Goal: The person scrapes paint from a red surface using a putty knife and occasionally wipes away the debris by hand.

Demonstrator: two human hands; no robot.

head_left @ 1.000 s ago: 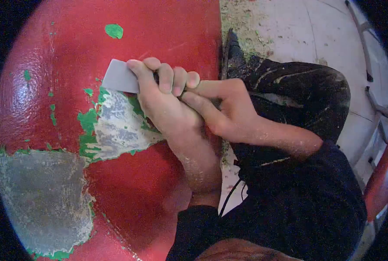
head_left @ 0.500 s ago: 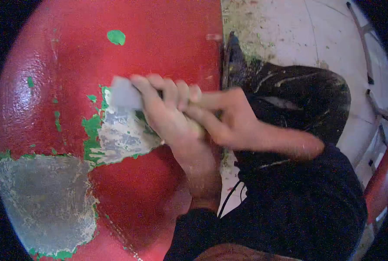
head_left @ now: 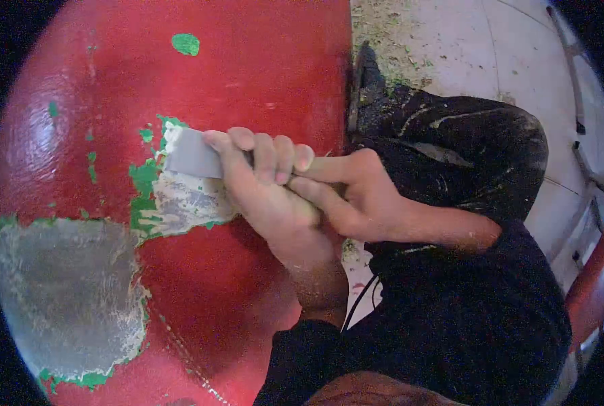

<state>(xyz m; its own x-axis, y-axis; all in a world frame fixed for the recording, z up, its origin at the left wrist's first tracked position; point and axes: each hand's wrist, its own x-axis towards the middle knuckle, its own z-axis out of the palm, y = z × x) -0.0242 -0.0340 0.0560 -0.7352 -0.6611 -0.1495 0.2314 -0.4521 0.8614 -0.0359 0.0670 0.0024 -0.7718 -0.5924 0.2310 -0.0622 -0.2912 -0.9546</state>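
Note:
A scraper (head_left: 193, 154) with a wide flat grey blade lies against a red painted surface (head_left: 248, 68). Pale flakes gather along the blade's front edge, beside green paint at the rim of a stripped whitish patch (head_left: 192, 201). Closed around the scraper just behind the blade is my left hand (head_left: 271, 186). My right hand (head_left: 353, 193) is closed farther back, its fingers against my left hand. Between them the handle is mostly hidden.
A larger bare grey patch (head_left: 72, 291) with green edges is at lower left. Small green spots (head_left: 185, 44) show elsewhere on the red. My bent leg in dark trousers (head_left: 464, 149) is at right, over a pale floor (head_left: 451, 40) littered with chips.
Both hands and the scraper have sharpened from a blur. The blade sits slightly farther left on the surface, and pale flakes now show at its edge. The view has shifted a little.

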